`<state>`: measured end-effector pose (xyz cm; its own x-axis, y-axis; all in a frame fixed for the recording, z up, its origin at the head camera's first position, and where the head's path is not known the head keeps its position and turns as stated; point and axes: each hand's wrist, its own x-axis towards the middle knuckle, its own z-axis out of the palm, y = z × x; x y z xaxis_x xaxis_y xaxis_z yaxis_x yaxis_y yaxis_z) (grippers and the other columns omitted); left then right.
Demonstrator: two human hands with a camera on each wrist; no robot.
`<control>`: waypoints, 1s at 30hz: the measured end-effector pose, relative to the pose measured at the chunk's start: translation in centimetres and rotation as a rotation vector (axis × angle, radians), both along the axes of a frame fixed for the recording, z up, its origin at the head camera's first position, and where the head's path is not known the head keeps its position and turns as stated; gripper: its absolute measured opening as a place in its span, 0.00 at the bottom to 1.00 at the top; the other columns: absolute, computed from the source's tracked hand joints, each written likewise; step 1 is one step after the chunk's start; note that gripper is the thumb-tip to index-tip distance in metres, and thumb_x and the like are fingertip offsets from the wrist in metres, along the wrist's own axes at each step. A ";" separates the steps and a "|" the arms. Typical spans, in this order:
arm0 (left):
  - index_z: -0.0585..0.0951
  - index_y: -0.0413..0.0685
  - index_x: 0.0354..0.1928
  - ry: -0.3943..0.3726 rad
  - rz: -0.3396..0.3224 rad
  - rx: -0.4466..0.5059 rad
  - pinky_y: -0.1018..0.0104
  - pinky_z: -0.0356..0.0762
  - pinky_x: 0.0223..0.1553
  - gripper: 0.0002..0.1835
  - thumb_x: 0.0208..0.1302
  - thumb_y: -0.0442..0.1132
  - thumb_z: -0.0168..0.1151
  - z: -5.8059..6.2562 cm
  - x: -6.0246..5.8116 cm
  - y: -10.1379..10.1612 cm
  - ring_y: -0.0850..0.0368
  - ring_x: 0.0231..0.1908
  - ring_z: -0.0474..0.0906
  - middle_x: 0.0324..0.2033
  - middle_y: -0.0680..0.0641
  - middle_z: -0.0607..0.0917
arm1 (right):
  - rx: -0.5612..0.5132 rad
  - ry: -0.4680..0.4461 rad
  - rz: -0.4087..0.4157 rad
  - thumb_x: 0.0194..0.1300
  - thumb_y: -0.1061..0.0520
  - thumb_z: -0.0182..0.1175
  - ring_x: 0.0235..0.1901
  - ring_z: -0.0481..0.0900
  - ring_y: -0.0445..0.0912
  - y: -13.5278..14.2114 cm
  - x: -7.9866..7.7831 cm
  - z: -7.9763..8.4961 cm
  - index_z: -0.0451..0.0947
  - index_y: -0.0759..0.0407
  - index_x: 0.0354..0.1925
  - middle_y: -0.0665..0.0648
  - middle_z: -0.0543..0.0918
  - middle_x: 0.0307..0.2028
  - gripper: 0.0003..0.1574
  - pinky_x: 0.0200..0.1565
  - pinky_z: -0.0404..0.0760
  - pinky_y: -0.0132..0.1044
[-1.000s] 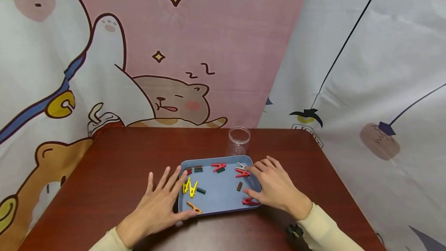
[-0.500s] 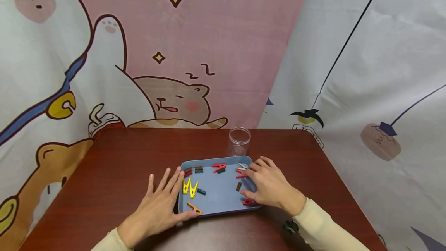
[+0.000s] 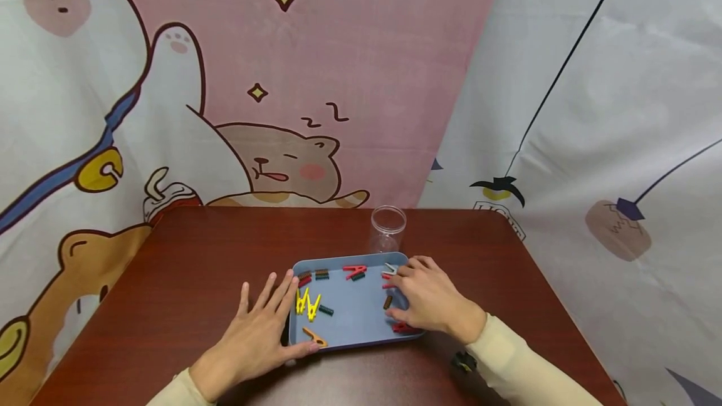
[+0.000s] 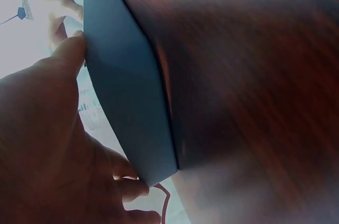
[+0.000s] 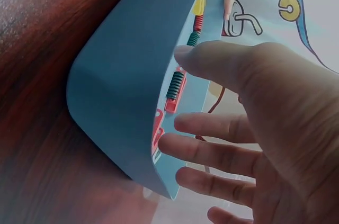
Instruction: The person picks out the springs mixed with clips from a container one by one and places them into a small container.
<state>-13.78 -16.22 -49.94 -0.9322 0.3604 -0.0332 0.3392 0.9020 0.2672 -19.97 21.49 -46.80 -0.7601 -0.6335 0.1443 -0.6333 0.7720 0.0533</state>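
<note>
A shallow blue tray (image 3: 358, 312) holds small plastic clips and ridged, spring-like coils. My left hand (image 3: 256, 327) lies spread along its left side, thumb at the front rim and fingertips by the left rim. Above the right side reaches my right hand (image 3: 434, 299), fingers loosely bent and thumb apart, with nothing between them in the right wrist view. Near its fingertips are a white clip (image 3: 390, 269) and a partly covered red clip (image 3: 387, 277). By its thumb lie a brown coil (image 3: 388, 301) and a dark red clip (image 3: 401, 327).
Behind the tray stands a clear jar (image 3: 387, 234) on the brown table (image 3: 237, 237). Inside the tray, yellow clips (image 3: 313, 309) and an orange clip (image 3: 314, 337) lie left, another red clip (image 3: 355, 269) at the back. A green coil (image 3: 326, 310) lies beside the yellow clips.
My right hand has shifted a little to the left, further over the tray, and covers more of the red clip. The left hand and tray have stayed put.
</note>
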 end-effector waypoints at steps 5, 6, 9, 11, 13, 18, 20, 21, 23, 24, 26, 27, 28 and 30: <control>0.55 0.47 0.96 -0.006 -0.001 0.008 0.09 0.38 0.85 0.74 0.66 0.92 0.58 0.2 -0.1 -0.1 0.30 0.95 0.48 0.97 0.45 0.52 | 0.015 -0.038 0.001 0.66 0.33 0.84 0.62 0.89 0.59 -0.4 -0.3 0.2 0.97 0.48 0.57 0.52 0.97 0.53 0.30 0.73 0.82 0.65; 0.55 0.47 0.96 -0.008 -0.001 0.009 0.09 0.38 0.85 0.74 0.66 0.92 0.59 0.3 -0.1 -0.1 0.30 0.95 0.48 0.97 0.45 0.52 | 0.019 -0.046 -0.001 0.66 0.34 0.84 0.62 0.89 0.59 -0.5 -0.4 0.2 0.97 0.48 0.56 0.52 0.98 0.53 0.29 0.73 0.82 0.65; 0.55 0.47 0.96 -0.013 0.000 0.013 0.09 0.37 0.85 0.73 0.67 0.91 0.60 0.3 -0.1 -0.1 0.30 0.95 0.47 0.97 0.46 0.52 | 0.023 -0.069 -0.010 0.65 0.35 0.85 0.63 0.90 0.60 -0.8 -0.5 0.1 0.97 0.49 0.56 0.53 0.98 0.53 0.29 0.73 0.82 0.65; 0.55 0.47 0.96 -0.016 0.000 0.015 0.09 0.37 0.85 0.73 0.67 0.91 0.60 0.3 -0.1 -0.1 0.30 0.95 0.47 0.97 0.46 0.52 | 0.026 -0.082 -0.014 0.65 0.35 0.86 0.63 0.90 0.60 -0.9 -0.5 0.1 0.98 0.49 0.55 0.53 0.98 0.52 0.29 0.73 0.83 0.65; 0.55 0.47 0.96 -0.016 -0.001 0.016 0.09 0.37 0.85 0.73 0.67 0.91 0.60 0.3 0.0 -0.1 0.30 0.95 0.48 0.97 0.45 0.52 | 0.030 -0.089 -0.018 0.64 0.36 0.86 0.63 0.91 0.60 -1.0 -0.6 0.1 0.98 0.50 0.55 0.53 0.98 0.52 0.28 0.73 0.83 0.65; 0.56 0.46 0.96 -0.005 -0.004 0.017 0.09 0.37 0.86 0.73 0.66 0.92 0.60 0.2 0.1 -0.1 0.30 0.95 0.48 0.97 0.45 0.53 | 0.053 -0.077 -0.018 0.63 0.35 0.87 0.60 0.92 0.59 -1.3 -0.6 0.2 0.99 0.49 0.50 0.53 0.98 0.48 0.26 0.71 0.84 0.63; 0.56 0.46 0.96 -0.003 -0.003 0.015 0.09 0.37 0.86 0.73 0.66 0.92 0.59 0.2 0.1 -0.1 0.31 0.95 0.48 0.97 0.45 0.53 | 0.069 -0.065 -0.018 0.62 0.34 0.88 0.57 0.91 0.57 -1.5 -0.6 0.2 0.99 0.49 0.47 0.52 0.97 0.46 0.25 0.68 0.84 0.61; 0.56 0.46 0.96 -0.003 -0.003 0.015 0.09 0.37 0.86 0.73 0.66 0.92 0.59 0.1 0.1 -0.1 0.31 0.95 0.48 0.97 0.45 0.53 | 0.077 -0.058 -0.019 0.62 0.34 0.88 0.56 0.91 0.56 -1.6 -0.7 0.3 0.99 0.49 0.46 0.51 0.97 0.45 0.25 0.67 0.84 0.60; 0.55 0.46 0.96 -0.005 -0.001 0.015 0.09 0.37 0.86 0.74 0.66 0.92 0.59 0.1 0.1 -0.1 0.31 0.95 0.48 0.97 0.45 0.53 | 0.096 -0.047 -0.025 0.61 0.33 0.88 0.52 0.89 0.53 -1.7 -0.7 0.3 0.98 0.48 0.44 0.51 0.96 0.43 0.25 0.64 0.84 0.57; 0.55 0.47 0.96 -0.007 0.000 0.016 0.09 0.37 0.86 0.74 0.66 0.92 0.59 0.1 0.1 -0.1 0.31 0.95 0.48 0.97 0.45 0.53 | 0.104 -0.042 -0.028 0.61 0.32 0.88 0.50 0.88 0.52 -1.8 -0.7 0.3 0.98 0.48 0.43 0.50 0.96 0.42 0.25 0.62 0.84 0.56; 0.55 0.47 0.96 -0.006 0.000 0.016 0.09 0.37 0.86 0.74 0.66 0.92 0.59 0.1 0.0 -0.1 0.31 0.95 0.48 0.97 0.45 0.52 | 0.117 -0.036 -0.035 0.60 0.32 0.88 0.48 0.86 0.50 -1.9 -0.8 0.4 0.98 0.48 0.41 0.50 0.95 0.41 0.25 0.60 0.83 0.54; 0.55 0.47 0.96 -0.007 0.000 0.016 0.09 0.37 0.86 0.74 0.66 0.93 0.58 0.1 0.0 -0.1 0.31 0.95 0.48 0.97 0.45 0.52 | 0.122 -0.036 -0.039 0.60 0.31 0.88 0.47 0.85 0.49 -1.9 -0.8 0.4 0.98 0.48 0.41 0.50 0.95 0.41 0.25 0.60 0.83 0.54; 0.55 0.46 0.96 -0.007 -0.001 0.015 0.09 0.37 0.86 0.74 0.66 0.93 0.58 0.0 0.0 -0.1 0.31 0.95 0.48 0.97 0.45 0.52 | 0.126 -0.039 -0.042 0.60 0.31 0.88 0.46 0.84 0.49 -2.0 -0.8 0.4 0.97 0.47 0.40 0.50 0.94 0.40 0.25 0.59 0.83 0.54; 0.55 0.46 0.96 -0.007 -0.002 0.013 0.09 0.37 0.86 0.74 0.66 0.93 0.58 0.0 0.0 -0.1 0.31 0.95 0.48 0.97 0.45 0.53 | 0.134 -0.044 -0.049 0.60 0.31 0.88 0.46 0.83 0.48 -2.0 -0.9 0.3 0.97 0.47 0.38 0.50 0.94 0.40 0.25 0.59 0.83 0.54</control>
